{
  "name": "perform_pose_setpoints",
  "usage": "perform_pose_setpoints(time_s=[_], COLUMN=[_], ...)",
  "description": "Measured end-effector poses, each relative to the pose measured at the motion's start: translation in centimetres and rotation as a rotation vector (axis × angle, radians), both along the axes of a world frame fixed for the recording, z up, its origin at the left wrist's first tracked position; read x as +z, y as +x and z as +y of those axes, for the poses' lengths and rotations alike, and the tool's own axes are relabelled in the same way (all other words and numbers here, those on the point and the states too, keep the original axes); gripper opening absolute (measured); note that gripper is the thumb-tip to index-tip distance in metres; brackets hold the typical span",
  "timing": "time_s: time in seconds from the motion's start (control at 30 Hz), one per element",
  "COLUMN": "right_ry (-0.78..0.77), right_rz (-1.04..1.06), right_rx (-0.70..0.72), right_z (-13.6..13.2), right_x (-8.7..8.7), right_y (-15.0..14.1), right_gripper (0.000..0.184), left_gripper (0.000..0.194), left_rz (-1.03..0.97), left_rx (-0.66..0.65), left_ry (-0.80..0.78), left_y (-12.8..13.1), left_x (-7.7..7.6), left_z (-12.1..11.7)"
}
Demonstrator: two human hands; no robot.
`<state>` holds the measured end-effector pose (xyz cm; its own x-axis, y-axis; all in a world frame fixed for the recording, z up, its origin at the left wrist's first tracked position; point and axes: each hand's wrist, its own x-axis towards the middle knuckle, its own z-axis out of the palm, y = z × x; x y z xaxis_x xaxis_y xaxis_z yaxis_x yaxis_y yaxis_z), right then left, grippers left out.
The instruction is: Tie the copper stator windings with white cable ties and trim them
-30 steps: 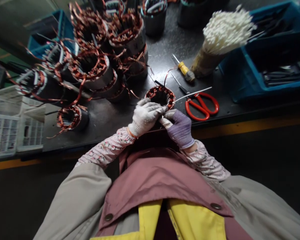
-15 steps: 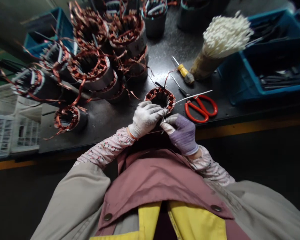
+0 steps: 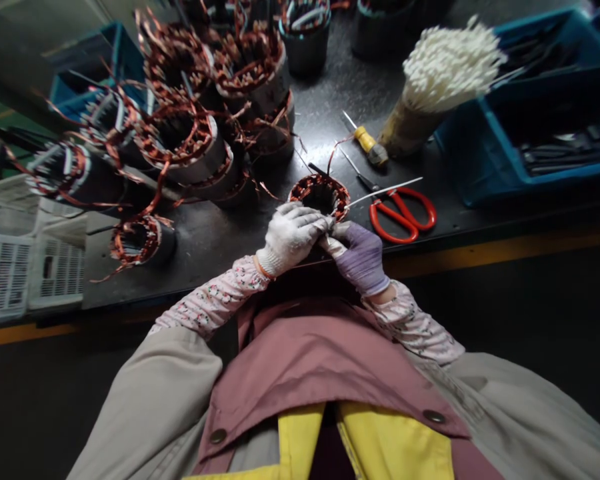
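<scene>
A small motor stator (image 3: 320, 192) wound with copper wire stands at the near edge of the dark bench (image 3: 215, 233). My left hand (image 3: 291, 235), in a white glove, curls over its near rim with the fingers closed. My right hand (image 3: 359, 257), in a purple glove, meets it just right of there and pinches something thin at the rim that I cannot make out. A thin white strip (image 3: 385, 189) sticks out rightward from the stator.
Red-handled scissors (image 3: 404, 213) lie right of the stator, a yellow-handled screwdriver (image 3: 366, 141) behind them. A bundle of white sticks (image 3: 443, 63) leans against a blue bin (image 3: 505, 160). Several wound stators (image 3: 180, 133) crowd the back left; one (image 3: 139, 240) stands alone. White crates (image 3: 30, 267) sit left.
My right hand drew back a little toward me half a second ago and has returned to the stator's rim. The left hand has stayed on the rim.
</scene>
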<state>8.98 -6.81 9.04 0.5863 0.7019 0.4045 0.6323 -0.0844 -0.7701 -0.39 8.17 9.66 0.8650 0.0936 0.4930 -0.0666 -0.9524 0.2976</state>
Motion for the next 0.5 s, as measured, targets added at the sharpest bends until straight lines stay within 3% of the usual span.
perform_pose_setpoints(time_s=[0.13, 0.23, 0.3, 0.4, 0.5], right_ry=[-0.051, -0.170, -0.207, -0.120, 0.044], right_rz=[-0.199, -0.395, -0.513, -0.688, -0.627], right_rx=[-0.017, -0.012, 0.081, 0.265, 0.169], right_z=[0.7, 0.4, -0.7, -3.4, -4.0], right_x=[-0.3, 1.0, 2.2, 4.0, 5.7], right_y=[0.8, 1.0, 0.9, 0.6, 0.3], right_gripper=[0.024, 0.030, 0.032, 0.027, 0.019], left_gripper=[0.033, 0.033, 0.033, 0.029, 0.028], left_rz=[0.038, 0.055, 0.081, 0.152, 0.184], left_rx=[-0.016, -0.009, -0.006, -0.017, -0.013], left_ry=[0.005, 0.022, 0.011, -0.010, 0.056], left_y=[0.1, 0.2, 0.2, 0.0, -0.3], left_x=[-0.1, 0.2, 0.5, 0.9, 1.2], left_z=[0.1, 0.2, 0.4, 0.8, 1.2])
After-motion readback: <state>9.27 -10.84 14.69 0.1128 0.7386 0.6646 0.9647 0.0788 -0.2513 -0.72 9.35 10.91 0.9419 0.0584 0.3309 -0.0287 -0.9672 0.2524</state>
